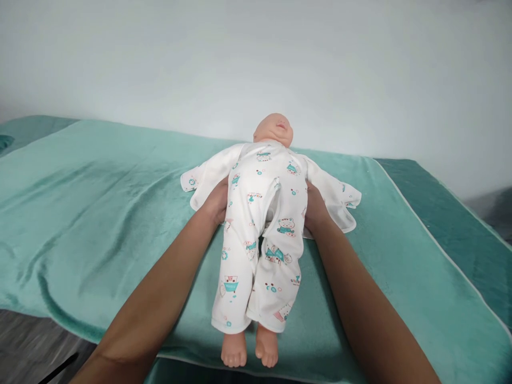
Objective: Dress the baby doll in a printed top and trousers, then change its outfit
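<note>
A baby doll (280,133) lies on its back, its head at the far side and its bare feet (234,349) towards me. It wears white printed clothes (244,240) with an opening at the crotch, and the legs reach the ankles. White sleeves (218,165) and loose jacket flaps spread out on both sides. My left hand (219,201) holds the doll's side at hip height, on the left of the picture. Opposite it, my right hand (314,207) grips the other side. The fingers of both hands are tucked behind the body and hidden.
A mint-green plush blanket (120,213) lies under the doll, wrinkled on the left. Darker green cover (448,213) shows beyond its pale edging at the right. A plain pale wall (256,58) rises behind. Grey floor (32,346) is visible at the lower left.
</note>
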`<state>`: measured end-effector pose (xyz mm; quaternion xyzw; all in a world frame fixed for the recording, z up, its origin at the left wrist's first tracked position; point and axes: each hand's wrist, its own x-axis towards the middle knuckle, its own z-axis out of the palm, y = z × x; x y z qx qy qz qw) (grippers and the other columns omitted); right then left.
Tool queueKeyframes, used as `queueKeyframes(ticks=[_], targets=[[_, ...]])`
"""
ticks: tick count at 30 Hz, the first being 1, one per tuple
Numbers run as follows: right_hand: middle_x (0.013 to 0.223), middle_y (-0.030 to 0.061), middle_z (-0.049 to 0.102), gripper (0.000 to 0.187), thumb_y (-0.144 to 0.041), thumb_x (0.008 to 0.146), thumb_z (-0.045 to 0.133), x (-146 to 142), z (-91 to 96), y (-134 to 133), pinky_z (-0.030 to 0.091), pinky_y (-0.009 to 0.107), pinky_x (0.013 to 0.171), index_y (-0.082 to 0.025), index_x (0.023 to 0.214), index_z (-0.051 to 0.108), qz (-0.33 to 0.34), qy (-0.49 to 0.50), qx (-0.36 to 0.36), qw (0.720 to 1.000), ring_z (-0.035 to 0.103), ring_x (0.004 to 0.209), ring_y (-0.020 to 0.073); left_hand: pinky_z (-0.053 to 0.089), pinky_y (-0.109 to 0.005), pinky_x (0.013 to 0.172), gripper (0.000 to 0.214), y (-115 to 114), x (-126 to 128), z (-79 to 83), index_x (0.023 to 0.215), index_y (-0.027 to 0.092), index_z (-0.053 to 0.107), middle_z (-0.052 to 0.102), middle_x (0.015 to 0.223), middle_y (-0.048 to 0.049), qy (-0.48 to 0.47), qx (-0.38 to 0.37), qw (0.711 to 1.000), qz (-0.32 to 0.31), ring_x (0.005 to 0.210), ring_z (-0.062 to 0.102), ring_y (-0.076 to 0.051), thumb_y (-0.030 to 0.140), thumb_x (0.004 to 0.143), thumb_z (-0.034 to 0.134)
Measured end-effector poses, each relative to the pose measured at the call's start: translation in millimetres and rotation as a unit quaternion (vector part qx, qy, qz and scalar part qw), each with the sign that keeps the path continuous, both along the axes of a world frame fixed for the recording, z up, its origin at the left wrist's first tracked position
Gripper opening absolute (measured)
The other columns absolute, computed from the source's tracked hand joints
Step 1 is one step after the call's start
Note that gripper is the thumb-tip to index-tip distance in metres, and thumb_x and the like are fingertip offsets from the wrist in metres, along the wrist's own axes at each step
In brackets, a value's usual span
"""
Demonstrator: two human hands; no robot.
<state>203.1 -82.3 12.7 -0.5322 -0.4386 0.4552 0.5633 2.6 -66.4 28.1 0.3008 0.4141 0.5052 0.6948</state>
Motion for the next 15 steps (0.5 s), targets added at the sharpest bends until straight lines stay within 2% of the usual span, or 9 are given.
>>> queueKeyframes(ticks=[3,6,10,15], targets=[[0.094,0.0042,0.077,0.025,-0.037,0.065,0.075,1,-0.7,1,0.049,0.047,0.098,-0.024,0.086,0.072,-0.013,-0.026,0.000,1.000,0.065,0.101,0.0282,0.055,-0.040,0.101,0.018,-3,2,4.0,0.097,0.018,0.074,0.078,0.087,-0.0060,0.025,-0.001,1.000,0.008,0.100,0.072,-0.026,0.026,0.084,0.065],[0.094,0.0019,0.076,0.030,-0.039,0.062,0.075,1,-3.4,3,0.051,0.044,0.096,-0.025,0.089,0.072,-0.012,-0.011,0.012,1.000,0.066,0.101,0.0271,0.054,-0.040,0.100,0.018,-3,2,4.0,0.095,0.019,0.074,0.078,0.085,-0.0052,0.025,-0.008,1.000,-0.003,0.101,0.071,-0.027,0.029,0.086,0.062],[0.095,0.0004,0.076,0.029,-0.035,0.061,0.074,1,-4.7,4,0.051,0.041,0.095,-0.025,0.087,0.071,-0.013,0.005,0.018,1.000,0.067,0.099,0.0258,0.054,-0.035,0.099,0.017,1,1,-2.1,0.092,0.021,0.074,0.077,0.079,-0.0011,0.028,0.016,0.999,-0.014,0.102,0.069,-0.025,0.027,0.088,0.058],[0.098,0.0009,0.076,0.027,-0.034,0.062,0.072,0,-4.0,2,0.054,0.041,0.092,-0.024,0.088,0.072,-0.025,0.011,0.012,1.000,0.066,0.096,0.0260,0.051,-0.028,0.099,0.013,6,0,-10.1,0.089,0.022,0.072,0.076,0.078,0.0033,0.024,0.052,0.998,-0.014,0.102,0.067,-0.022,0.028,0.087,0.061]])
